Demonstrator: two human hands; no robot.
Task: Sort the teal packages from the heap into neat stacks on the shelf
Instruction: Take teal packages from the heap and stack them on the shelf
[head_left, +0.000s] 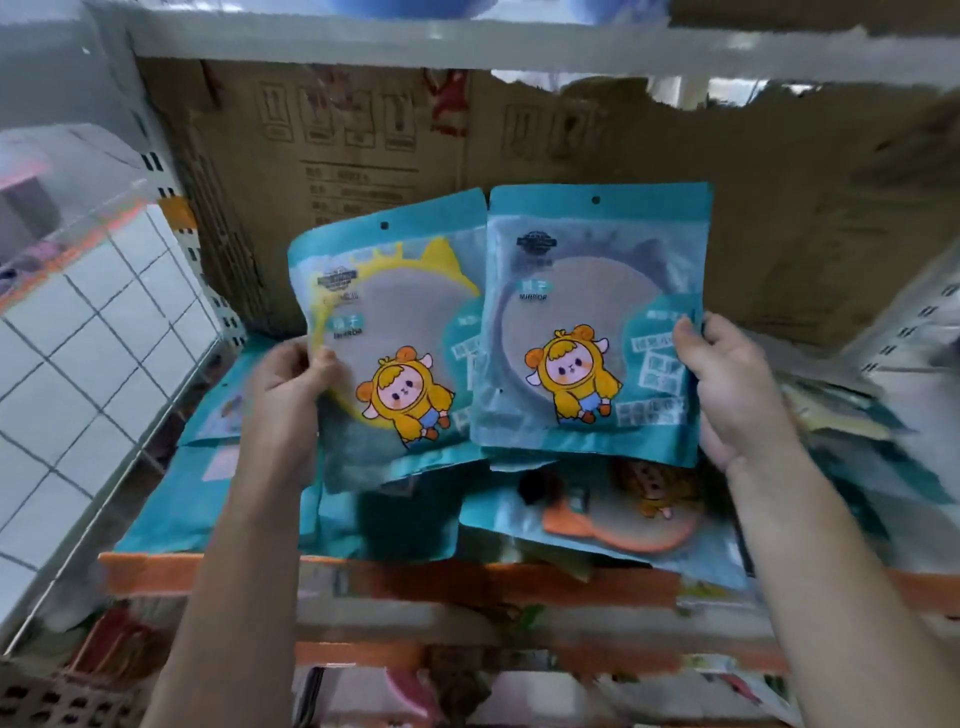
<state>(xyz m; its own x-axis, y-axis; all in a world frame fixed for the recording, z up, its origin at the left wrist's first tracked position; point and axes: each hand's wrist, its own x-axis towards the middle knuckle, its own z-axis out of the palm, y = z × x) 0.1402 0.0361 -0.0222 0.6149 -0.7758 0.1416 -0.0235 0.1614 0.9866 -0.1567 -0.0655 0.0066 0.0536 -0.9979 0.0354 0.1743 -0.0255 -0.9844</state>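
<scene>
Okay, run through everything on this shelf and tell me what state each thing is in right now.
yellow-mirror package, held up, slightly tilted.
grey-mirror package, held upright, overlapping its neighbour.
left hand, grips the yellow-mirror package's left edge.
right hand, grips the grey-mirror package's right edge.
orange-mirror package, lying flat on the shelf.
left stack, lying flat.
heap, jumbled at right.
cardboard box, top edge torn.

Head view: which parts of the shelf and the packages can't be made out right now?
- Packages under the left-held package and right-held package: covered by them, head view; count unclear.
- Fingertips of left hand and right hand: behind those packages.
- The right-side heap: motion-blurred, partly behind the right forearm.
- The cardboard box print: too blurred to read.
</scene>
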